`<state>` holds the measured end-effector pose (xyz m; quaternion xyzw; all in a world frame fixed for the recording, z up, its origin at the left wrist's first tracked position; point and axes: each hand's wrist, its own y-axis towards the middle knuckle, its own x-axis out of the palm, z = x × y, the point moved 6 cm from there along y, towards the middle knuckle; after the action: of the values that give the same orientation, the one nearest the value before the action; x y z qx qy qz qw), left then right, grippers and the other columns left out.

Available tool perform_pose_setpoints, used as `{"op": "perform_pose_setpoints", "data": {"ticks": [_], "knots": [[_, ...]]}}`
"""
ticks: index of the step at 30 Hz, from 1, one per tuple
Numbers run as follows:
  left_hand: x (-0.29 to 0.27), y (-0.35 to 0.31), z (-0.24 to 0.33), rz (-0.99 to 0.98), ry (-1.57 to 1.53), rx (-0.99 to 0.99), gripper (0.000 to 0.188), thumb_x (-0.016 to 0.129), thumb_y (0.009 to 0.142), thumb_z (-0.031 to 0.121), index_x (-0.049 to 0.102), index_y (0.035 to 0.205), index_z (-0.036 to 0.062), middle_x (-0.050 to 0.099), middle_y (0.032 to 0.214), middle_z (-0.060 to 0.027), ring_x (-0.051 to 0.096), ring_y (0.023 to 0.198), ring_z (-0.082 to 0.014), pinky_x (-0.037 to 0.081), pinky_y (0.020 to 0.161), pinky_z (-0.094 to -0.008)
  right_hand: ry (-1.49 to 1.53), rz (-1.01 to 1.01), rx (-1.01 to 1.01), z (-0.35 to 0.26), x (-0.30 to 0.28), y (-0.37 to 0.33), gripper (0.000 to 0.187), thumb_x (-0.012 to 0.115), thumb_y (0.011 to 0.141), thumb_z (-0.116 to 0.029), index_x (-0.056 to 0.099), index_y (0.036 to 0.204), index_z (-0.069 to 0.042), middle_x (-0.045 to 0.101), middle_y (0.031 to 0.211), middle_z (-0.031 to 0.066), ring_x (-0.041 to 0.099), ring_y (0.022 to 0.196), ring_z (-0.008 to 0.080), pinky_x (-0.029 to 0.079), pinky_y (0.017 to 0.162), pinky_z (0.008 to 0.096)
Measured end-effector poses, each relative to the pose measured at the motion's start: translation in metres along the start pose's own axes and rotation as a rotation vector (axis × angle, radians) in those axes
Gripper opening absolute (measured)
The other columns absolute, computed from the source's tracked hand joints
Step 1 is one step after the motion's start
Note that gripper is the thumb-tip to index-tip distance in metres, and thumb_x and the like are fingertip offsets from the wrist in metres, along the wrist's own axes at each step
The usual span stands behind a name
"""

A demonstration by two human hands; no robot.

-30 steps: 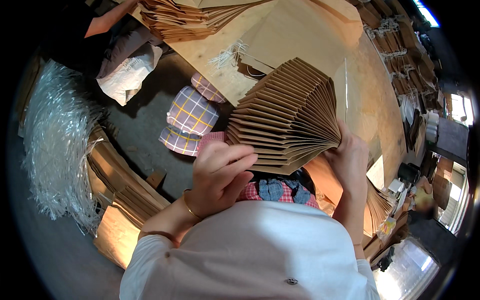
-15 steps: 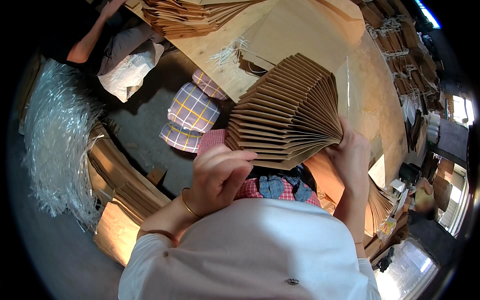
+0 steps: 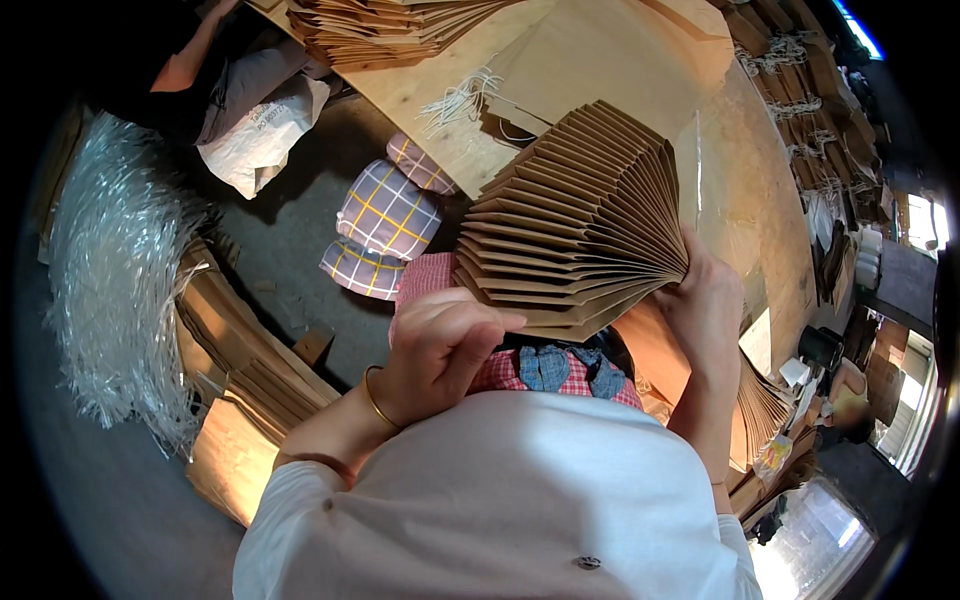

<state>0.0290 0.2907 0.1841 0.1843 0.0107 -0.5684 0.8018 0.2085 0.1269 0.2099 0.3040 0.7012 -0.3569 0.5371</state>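
A thick stack of folded brown paper sheets (image 3: 580, 215) is spread like a fan in front of my body. Its narrow end, at the right, is pinched in my right hand (image 3: 705, 300), thumb on the near side. My left hand (image 3: 440, 345), with a gold bangle on the wrist, is at the fan's lower left edge. Its index finger reaches out to the lowest sheets, with the thumb a little apart beneath; no sheet is gripped there. Whether that fingertip presses on the paper is hard to tell. Below the fan shows a red checked cloth (image 3: 490, 375) at my waist.
A wooden table (image 3: 400, 95) lies beyond the fan, bearing another fanned paper pile (image 3: 400, 35) and white cords (image 3: 462, 100). Checked cushions (image 3: 390, 210) stand left, near bundled brown paper (image 3: 250, 350) and clear plastic strands (image 3: 120, 290). Another person's arm (image 3: 185, 60) shows far left.
My left hand has lowered slightly, its fingers more curled, the index fingertip further along the fan's lower edge. The fan and my right hand have barely shifted.
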Motion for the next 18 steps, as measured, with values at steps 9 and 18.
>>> {"op": "perform_pose_setpoints", "data": {"ticks": [9,18], "knots": [[0.002,0.002,0.000,-0.069,0.152,-0.172,0.022,0.056,0.089,0.018,0.065,0.093,-0.0018,0.065,0.076,-0.0107,0.057,0.061,-0.0215,0.045,0.058,-0.0300,-0.019,0.064,-0.083,0.001,0.001,-0.001,0.063,0.077,0.059,-0.012,0.055,0.118,-0.011,0.063,0.070,0.0160,0.062,0.068,0.0334,0.048,0.061,0.0404],[-0.003,0.013,0.010,0.005,0.291,0.056,0.015,0.064,0.081,0.018,0.066,0.083,0.0035,0.060,0.093,-0.0112,0.053,0.074,-0.0243,0.044,0.063,-0.0307,0.009,-0.004,0.019,-0.003,-0.001,0.001,0.058,0.077,0.061,-0.010,0.056,0.115,-0.008,0.064,0.083,0.0182,0.062,0.078,0.0358,0.049,0.067,0.0396]]}}
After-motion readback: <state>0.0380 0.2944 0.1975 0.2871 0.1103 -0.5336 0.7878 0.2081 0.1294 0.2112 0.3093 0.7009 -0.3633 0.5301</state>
